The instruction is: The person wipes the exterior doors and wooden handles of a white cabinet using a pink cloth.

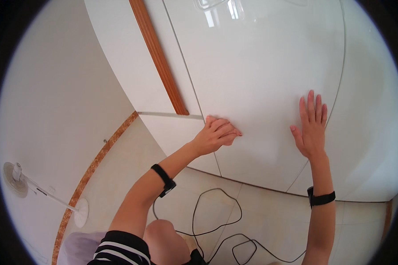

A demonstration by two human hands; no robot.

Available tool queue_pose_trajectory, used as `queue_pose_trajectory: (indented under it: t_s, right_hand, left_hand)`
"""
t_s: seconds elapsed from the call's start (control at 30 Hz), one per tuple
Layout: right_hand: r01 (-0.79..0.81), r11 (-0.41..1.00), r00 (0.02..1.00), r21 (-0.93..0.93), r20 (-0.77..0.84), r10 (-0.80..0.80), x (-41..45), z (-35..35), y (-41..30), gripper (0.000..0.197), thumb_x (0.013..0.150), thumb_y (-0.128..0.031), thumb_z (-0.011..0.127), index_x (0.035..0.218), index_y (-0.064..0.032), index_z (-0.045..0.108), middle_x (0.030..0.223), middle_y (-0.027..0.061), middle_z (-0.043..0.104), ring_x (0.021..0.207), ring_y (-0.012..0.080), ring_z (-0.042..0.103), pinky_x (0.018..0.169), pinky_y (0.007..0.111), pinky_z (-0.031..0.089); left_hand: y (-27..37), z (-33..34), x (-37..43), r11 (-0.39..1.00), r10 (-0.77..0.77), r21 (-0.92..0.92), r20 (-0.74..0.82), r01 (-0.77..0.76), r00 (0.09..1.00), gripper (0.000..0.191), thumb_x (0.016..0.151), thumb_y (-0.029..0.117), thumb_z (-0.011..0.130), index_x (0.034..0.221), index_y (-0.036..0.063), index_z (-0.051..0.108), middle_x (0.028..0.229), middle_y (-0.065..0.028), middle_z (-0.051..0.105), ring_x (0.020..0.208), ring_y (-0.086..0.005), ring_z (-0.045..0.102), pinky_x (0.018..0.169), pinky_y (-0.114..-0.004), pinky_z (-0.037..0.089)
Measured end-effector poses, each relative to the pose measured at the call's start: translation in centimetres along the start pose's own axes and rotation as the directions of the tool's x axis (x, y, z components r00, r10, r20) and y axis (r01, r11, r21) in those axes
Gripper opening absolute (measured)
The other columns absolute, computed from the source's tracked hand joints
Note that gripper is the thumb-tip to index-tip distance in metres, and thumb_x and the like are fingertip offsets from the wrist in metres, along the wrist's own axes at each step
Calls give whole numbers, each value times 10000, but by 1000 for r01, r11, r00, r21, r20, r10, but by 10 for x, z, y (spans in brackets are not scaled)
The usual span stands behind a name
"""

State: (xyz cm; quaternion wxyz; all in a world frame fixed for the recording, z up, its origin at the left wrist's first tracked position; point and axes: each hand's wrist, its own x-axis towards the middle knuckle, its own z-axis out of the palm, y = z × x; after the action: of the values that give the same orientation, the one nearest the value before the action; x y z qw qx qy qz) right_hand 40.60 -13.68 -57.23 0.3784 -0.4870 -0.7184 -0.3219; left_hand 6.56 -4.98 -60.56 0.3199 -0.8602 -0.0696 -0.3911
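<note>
My left hand (215, 135) is pressed against a glossy white cabinet door (258, 66), near its lower left seam. Its fingers are bent over what looks like a small folded pink cloth (230, 140), mostly hidden under the palm and fingers. My right hand (311, 129) lies flat on the same door, close to the right seam, with fingers spread and nothing in it. A black strap (164, 180) circles my left forearm, and another black strap (321, 198) is around the right one.
A long brown wooden handle (161, 63) runs along the neighbouring panel on the left. Loops of black cable (240, 212) lie on the tiled floor (268, 218) below. By the left wall, edged with a brown skirting (96, 165), stands a white pedestal fan (49, 195).
</note>
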Motion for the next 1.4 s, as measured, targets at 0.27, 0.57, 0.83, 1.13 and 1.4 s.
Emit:
queue_pose_trajectory:
  t_s: [0.27, 0.57, 0.83, 1.13, 1.4]
  right_hand:
    - [26, 999, 999, -27, -42, -27, 13, -9, -3, 725, 962, -350, 538, 1590, -104, 271, 1683, 131, 142, 1548, 365, 101, 1233, 525, 62]
    - [35, 999, 999, -24, -37, -36, 9, 1, 1, 695, 989, -380, 496, 1588, -100, 279, 1680, 129, 155, 1544, 374, 108, 1229, 531, 75]
    - [18, 998, 999, -53, -48, -21, 5, -7, 1, 698, 981, -367, 509, 1583, -94, 287, 1678, 138, 157, 1544, 374, 114, 1229, 530, 73]
    - [41, 999, 998, -35, -53, -42, 14, -6, -2, 701, 979, -361, 507, 1585, -90, 282, 1680, 138, 154, 1547, 372, 106, 1230, 532, 61]
    - [34, 998, 996, -47, -76, -37, 15, -4, -5, 714, 978, -402, 496, 1584, -87, 287, 1678, 143, 159, 1547, 375, 99, 1227, 537, 57]
  left_hand:
    - [-96, -63, 93, 902, -283, 227, -333, 368, 899, 511, 762, -37, 694, 1241, 129, 629, 1225, -81, 574, 1125, -292, 524, 965, -410, 370]
    - [-70, -35, 6, 974, -100, 185, -147, 127, 984, 499, 736, 20, 769, 1192, 161, 626, 1213, -21, 577, 1122, -265, 535, 932, -451, 361]
    - [-88, -86, 48, 944, -247, 185, -158, 274, 956, 602, 701, -88, 699, 1252, 138, 610, 1237, -77, 559, 1168, -317, 482, 986, -463, 368]
    - [-53, -21, -12, 958, -217, 138, -221, 251, 951, 446, 750, -12, 747, 1155, 138, 637, 1135, -71, 593, 1079, -292, 553, 875, -426, 380]
    - [-78, -38, -2, 901, -421, 9, -223, 434, 879, 537, 708, -132, 639, 1189, 106, 621, 1183, -66, 592, 1038, -293, 557, 916, -421, 404]
